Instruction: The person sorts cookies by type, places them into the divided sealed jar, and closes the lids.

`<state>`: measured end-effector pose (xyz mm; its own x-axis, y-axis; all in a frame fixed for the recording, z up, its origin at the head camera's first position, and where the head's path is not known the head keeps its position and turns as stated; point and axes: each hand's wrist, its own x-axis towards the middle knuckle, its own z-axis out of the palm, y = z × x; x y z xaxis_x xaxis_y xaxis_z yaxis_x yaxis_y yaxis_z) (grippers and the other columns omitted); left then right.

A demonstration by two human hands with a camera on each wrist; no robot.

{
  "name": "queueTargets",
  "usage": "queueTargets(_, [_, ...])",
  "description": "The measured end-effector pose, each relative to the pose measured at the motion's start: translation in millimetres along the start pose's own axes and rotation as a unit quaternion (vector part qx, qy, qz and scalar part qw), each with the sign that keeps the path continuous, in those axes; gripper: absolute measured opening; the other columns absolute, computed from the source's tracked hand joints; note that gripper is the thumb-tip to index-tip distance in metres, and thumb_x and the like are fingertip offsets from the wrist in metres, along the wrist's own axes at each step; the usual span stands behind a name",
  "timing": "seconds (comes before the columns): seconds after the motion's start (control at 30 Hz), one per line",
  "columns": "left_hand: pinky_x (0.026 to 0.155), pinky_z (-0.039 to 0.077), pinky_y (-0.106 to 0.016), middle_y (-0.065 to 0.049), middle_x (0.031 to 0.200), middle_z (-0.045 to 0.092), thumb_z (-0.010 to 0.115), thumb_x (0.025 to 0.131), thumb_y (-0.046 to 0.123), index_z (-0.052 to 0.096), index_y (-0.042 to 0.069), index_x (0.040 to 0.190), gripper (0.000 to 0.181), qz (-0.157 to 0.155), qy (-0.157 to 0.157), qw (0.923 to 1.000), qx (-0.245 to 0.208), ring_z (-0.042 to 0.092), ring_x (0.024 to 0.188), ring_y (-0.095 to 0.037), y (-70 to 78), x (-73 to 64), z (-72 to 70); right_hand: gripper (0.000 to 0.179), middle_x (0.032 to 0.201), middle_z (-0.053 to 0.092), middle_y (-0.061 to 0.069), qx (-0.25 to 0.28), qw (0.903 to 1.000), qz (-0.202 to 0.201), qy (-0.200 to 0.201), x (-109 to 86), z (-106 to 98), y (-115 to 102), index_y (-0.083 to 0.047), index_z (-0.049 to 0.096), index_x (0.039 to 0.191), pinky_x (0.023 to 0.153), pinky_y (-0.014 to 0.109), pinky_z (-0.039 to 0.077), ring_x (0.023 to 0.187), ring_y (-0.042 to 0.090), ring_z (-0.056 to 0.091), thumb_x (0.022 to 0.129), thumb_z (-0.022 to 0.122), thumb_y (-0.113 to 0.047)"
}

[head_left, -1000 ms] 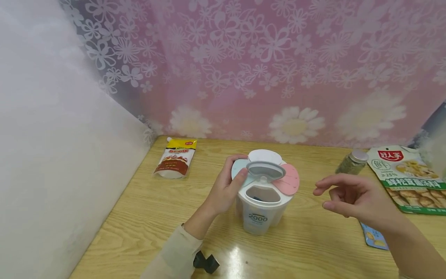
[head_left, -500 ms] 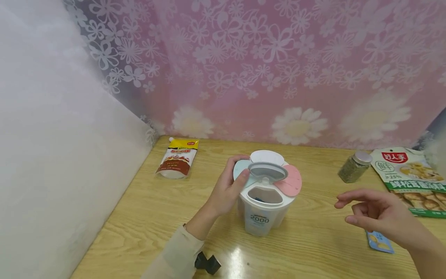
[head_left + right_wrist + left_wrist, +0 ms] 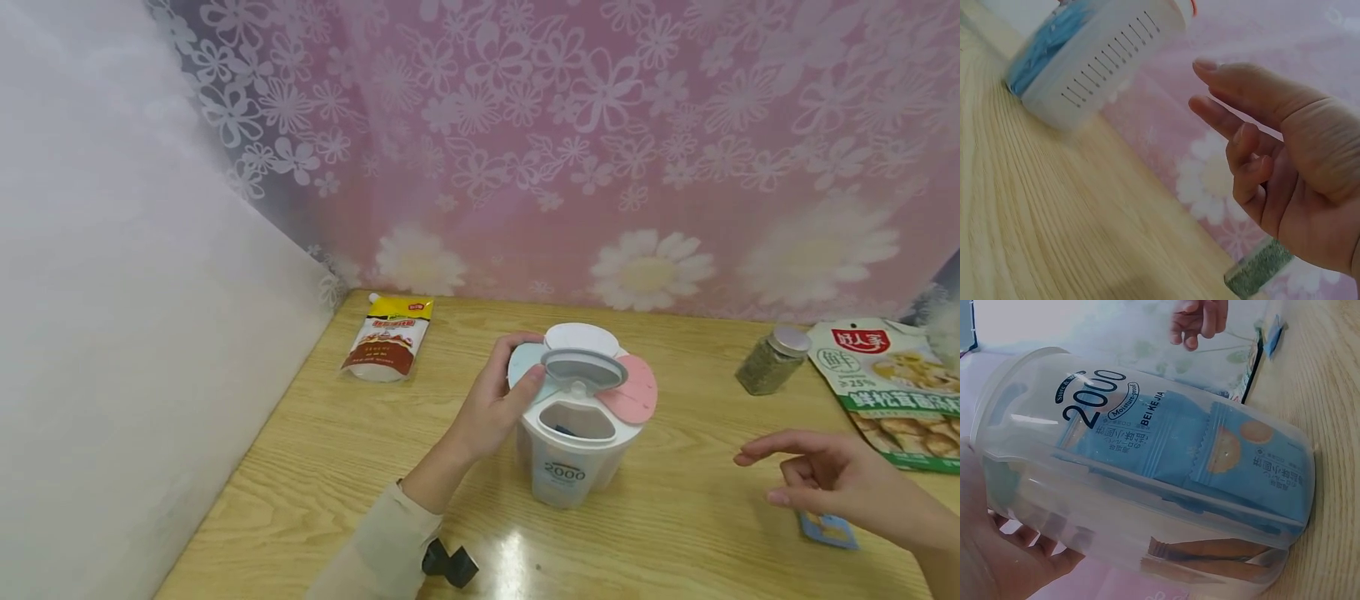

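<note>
Clear container [image 3: 1147, 481] with blue packets [image 3: 1210, 456], perhaps biscuits, against left hand [image 3: 997, 562].

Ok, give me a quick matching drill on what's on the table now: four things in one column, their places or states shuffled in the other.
Things:
1. sauce pouch
2. spice jar
3. container
4. small blue packet

Places or states:
A. lying on the table just under the right hand
B. flat near the far left corner
C. held at its lid edge by the left hand, grey flap raised
D. standing beside the big green snack bag

Pairs: 1-B, 2-D, 3-C, 4-A
</note>
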<state>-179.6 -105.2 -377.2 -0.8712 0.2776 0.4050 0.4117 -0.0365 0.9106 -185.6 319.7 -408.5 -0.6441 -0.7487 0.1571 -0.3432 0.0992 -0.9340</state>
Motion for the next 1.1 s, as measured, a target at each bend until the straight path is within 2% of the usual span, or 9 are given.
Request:
queueTargets(0.17, [0.093, 0.052, -0.026, -0.013, 0.134, 0.052, 0.050, 0.105, 0.026, 0.040, 0.010, 0.139, 0.038, -0.001, -0.001, 1.0000, 0.006, 0.056, 0.115, -0.014, 0.8, 2.0, -1.0, 0.053, 0.134, 0.062, 0.001, 0.026, 0.9991, 0.005, -0.035, -5.9, -13, 15, 0.011, 0.045, 0.139, 0.052, 0.038, 0.045, 0.051, 0.023, 0.040, 0.088, 0.048, 0.027])
queueTargets(0.4, [0.092, 0.052, -0.026, -0.015, 0.134, 0.052, 0.050, 0.105, 0.024, 0.040, 0.009, 0.138, 0.039, -0.001, -0.003, 1.0000, 0.004, 0.056, 0.115, -0.015, 0.7, 1.7, -0.9, 0.049, 0.137, 0.061, -0.003, 0.030, 0.9975, 0.057, -0.030, -19.9, -27, 32, 0.011, 0.041, 0.141, 0.051, 0.039, 0.045, 0.052, 0.028, 0.045, 0.093, 0.046, 0.022])
queueTargets(0.53, [0.091, 0.052, -0.026, -0.013, 0.134, 0.052, 0.049, 0.105, 0.024, 0.040, 0.010, 0.138, 0.038, -0.005, -0.001, 1.0000, 0.003, 0.055, 0.115, -0.015, 1.6, 1.3, -0.5, 0.051, 0.132, 0.061, 0.003, 0.052, 0.9948, 0.064, -0.060, -26.9, -37, 39, 0.012, 0.037, 0.144, 0.053, 0.040, 0.046, 0.054, 0.029, 0.044, 0.094, 0.044, 0.021])
queueTargets(0.6, [0.091, 0.052, -0.026, -0.015, 0.134, 0.052, 0.050, 0.104, 0.022, 0.040, 0.009, 0.138, 0.037, -0.006, 0.002, 1.0000, 0.002, 0.056, 0.114, -0.015, 2.3, 0.8, -0.1, 0.051, 0.132, 0.062, 0.000, 0.073, 0.9916, 0.078, -0.074, -31.0, -42, 43, 0.010, 0.038, 0.145, 0.053, 0.041, 0.045, 0.055, 0.030, 0.042, 0.095, 0.044, 0.021])
queueTargets(0.73, [0.091, 0.052, -0.026, -0.015, 0.135, 0.051, 0.050, 0.104, 0.020, 0.040, 0.008, 0.138, 0.037, -0.010, 0.004, 0.9999, 0.004, 0.056, 0.114, -0.016, 3.3, -0.6, 1.3, 0.054, 0.141, 0.059, -0.005, 0.103, 0.9882, 0.062, -0.094, -40.8, -47, 53, 0.009, 0.040, 0.144, 0.050, 0.043, 0.040, 0.054, 0.029, 0.037, 0.093, 0.042, 0.025])
queueTargets(0.83, [0.091, 0.052, -0.026, -0.014, 0.136, 0.051, 0.050, 0.104, 0.019, 0.040, 0.009, 0.138, 0.037, -0.012, 0.004, 0.9999, 0.007, 0.056, 0.114, -0.015, 3.6, -1.3, 1.7, 0.055, 0.146, 0.056, -0.006, 0.098, 0.9904, 0.044, -0.086, -48.2, -49, 60, 0.011, 0.039, 0.143, 0.047, 0.043, 0.035, 0.053, 0.027, 0.034, 0.090, 0.043, 0.027])
queueTargets(0.9, [0.091, 0.052, -0.026, -0.014, 0.135, 0.051, 0.050, 0.104, 0.019, 0.040, 0.009, 0.138, 0.036, -0.010, 0.003, 0.9999, 0.006, 0.056, 0.113, -0.015, 3.1, -1.3, 1.8, 0.055, 0.141, 0.059, -0.008, 0.083, 0.9923, 0.062, -0.068, -53.3, -50, 62, 0.011, 0.038, 0.143, 0.046, 0.042, 0.034, 0.052, 0.027, 0.034, 0.091, 0.046, 0.024])
queueTargets(0.97, [0.091, 0.052, -0.026, -0.014, 0.134, 0.052, 0.049, 0.104, 0.020, 0.040, 0.009, 0.138, 0.036, -0.008, 0.002, 0.9999, 0.007, 0.056, 0.114, -0.014, 2.4, -1.1, 1.7, 0.054, 0.120, 0.067, -0.009, 0.064, 0.9924, 0.092, -0.050, -57.7, -51, 64, 0.009, 0.038, 0.144, 0.045, 0.041, 0.033, 0.052, 0.028, 0.032, 0.092, 0.050, 0.020])
queueTargets(1.1, [0.092, 0.052, -0.026, -0.014, 0.133, 0.052, 0.049, 0.105, 0.022, 0.040, 0.009, 0.137, 0.036, -0.005, 0.001, 0.9999, 0.009, 0.056, 0.114, -0.013, 1.1, -0.7, 1.4, 0.057, 0.119, 0.065, -0.019, 0.033, 0.9906, 0.130, -0.025, -64.0, -51, 69, 0.005, 0.038, 0.146, 0.045, 0.041, 0.031, 0.051, 0.029, 0.032, 0.093, 0.055, 0.013])
